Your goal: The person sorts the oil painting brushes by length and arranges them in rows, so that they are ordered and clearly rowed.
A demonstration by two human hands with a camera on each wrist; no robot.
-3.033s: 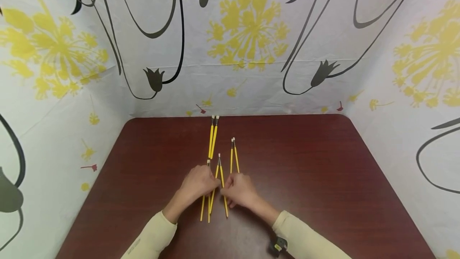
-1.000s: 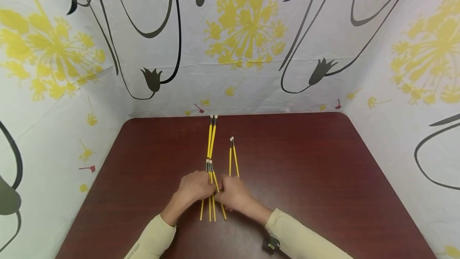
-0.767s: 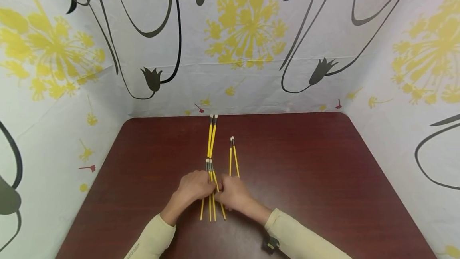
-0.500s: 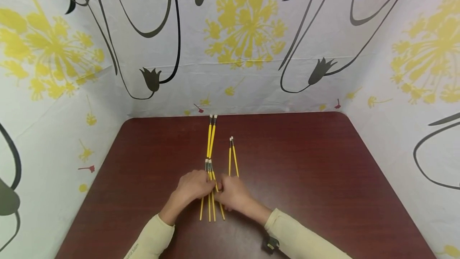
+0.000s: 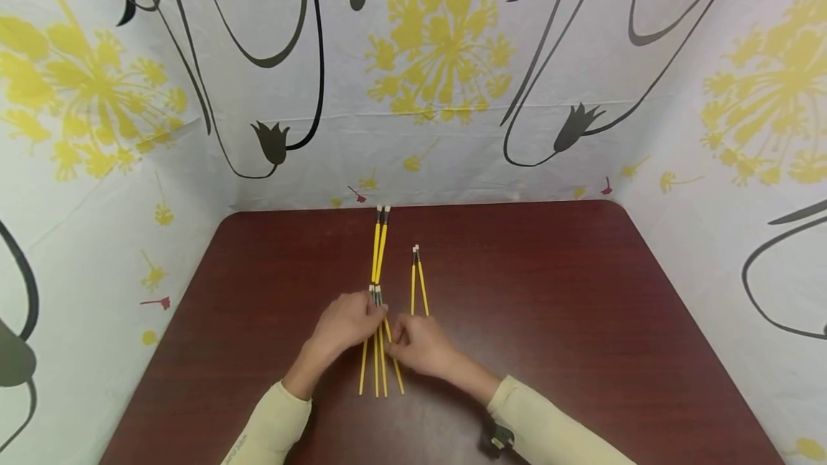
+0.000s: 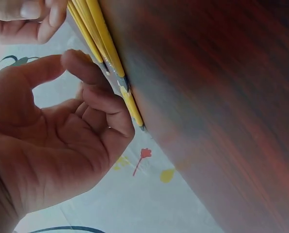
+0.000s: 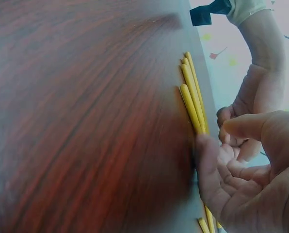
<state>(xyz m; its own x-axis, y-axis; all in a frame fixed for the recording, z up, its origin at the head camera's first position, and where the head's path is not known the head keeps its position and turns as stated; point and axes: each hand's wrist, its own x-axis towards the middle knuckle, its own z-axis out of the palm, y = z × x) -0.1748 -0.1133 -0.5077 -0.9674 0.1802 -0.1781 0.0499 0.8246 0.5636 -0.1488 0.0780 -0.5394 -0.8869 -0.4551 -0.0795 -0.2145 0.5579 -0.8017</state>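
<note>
Several yellow-handled paintbrushes (image 5: 380, 361) lie in a narrow fan on the table, white bristles pointing away from me. My left hand (image 5: 347, 321) is over their bristle end, fingers loosely bent, fingertips at the brush necks. In the left wrist view, thumb and forefinger nearly meet beside the brushes, with no brush seen between them. My right hand (image 5: 423, 344) is at the right side of the fan. In the right wrist view, its forefinger (image 7: 207, 155) touches the handles, while the thumb stands apart. Both hands partly hide the handles.
Two thicker paintbrushes (image 5: 380, 250) lie beyond the fan, reaching the table's far edge. Another pair of thin paintbrushes (image 5: 420, 282) lies to the right, lower ends hidden by my right hand. Patterned white cloth (image 5: 446, 156) surrounds the dark wooden table (image 5: 549, 293).
The fanned brushes have come closer together at the bristle end, one pair having shifted left. Recently my left hand has slid away from me towards the bristles; my right hand has barely moved.
</note>
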